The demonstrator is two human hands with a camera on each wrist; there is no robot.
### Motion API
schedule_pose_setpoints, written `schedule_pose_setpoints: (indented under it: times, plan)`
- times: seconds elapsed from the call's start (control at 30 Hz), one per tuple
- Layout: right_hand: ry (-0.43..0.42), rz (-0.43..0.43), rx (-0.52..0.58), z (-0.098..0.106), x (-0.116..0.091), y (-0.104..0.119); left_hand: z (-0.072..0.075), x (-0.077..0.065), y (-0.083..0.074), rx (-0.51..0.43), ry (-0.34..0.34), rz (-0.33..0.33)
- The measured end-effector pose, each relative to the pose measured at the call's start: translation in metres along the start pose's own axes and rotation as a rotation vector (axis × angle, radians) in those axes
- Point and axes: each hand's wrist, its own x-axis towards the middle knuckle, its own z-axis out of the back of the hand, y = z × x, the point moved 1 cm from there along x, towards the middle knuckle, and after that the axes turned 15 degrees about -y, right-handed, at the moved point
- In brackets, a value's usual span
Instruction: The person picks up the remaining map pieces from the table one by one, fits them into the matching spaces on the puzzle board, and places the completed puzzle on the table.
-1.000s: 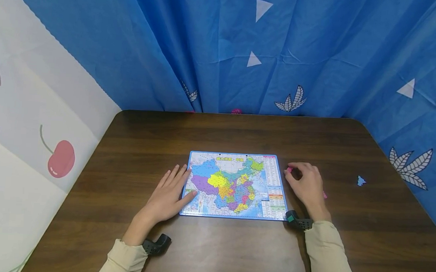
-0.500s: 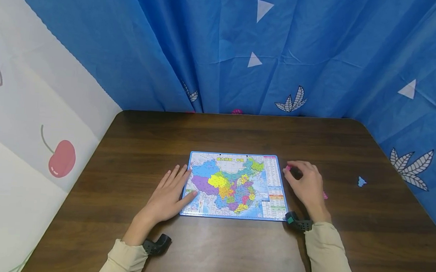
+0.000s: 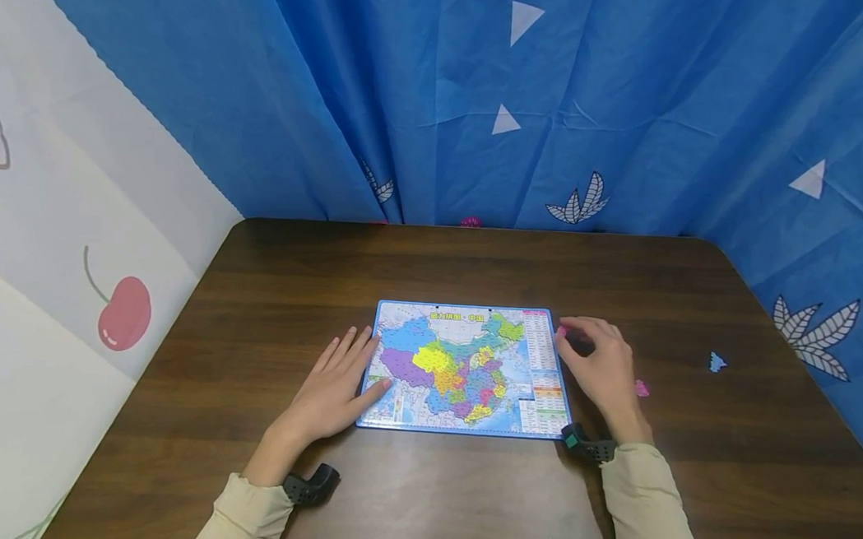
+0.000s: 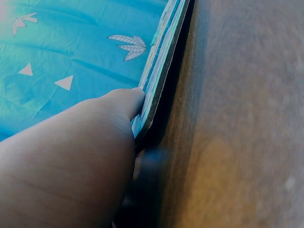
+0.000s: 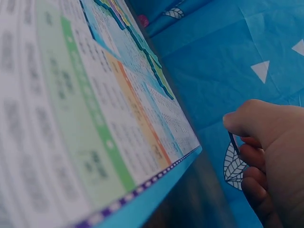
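Blue curtain (image 3: 464,98) backs a wooden counter (image 3: 267,284) where a small pink piece (image 3: 563,331), pinched between thumb and forefinger of the right hand (image 3: 605,369), sits at the right edge of the map board (image 3: 541,359). So slight a hold could let it slip. The left hand (image 3: 335,387), fingers straight, rests its thumb on the board's left side; lifting it might let the board skid. Sweeping back, the right wrist could knock a loose pink piece (image 3: 642,388); a blue piece (image 3: 717,362) lies farther out.

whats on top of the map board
The left hand overlaps the left edge of the map board, thumb on its surface; coloured map regions fill the middle. Whatever the thumb covers cannot be seen.
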Motion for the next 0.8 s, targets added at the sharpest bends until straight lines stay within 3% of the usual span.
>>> schedule_pose_setpoints:
  times: [0.8]
  plan:
    - [0.001,0.056,0.062,-0.007,-0.003,0.014,-0.001,0.0,0.001,0.0,-0.014,-0.017]
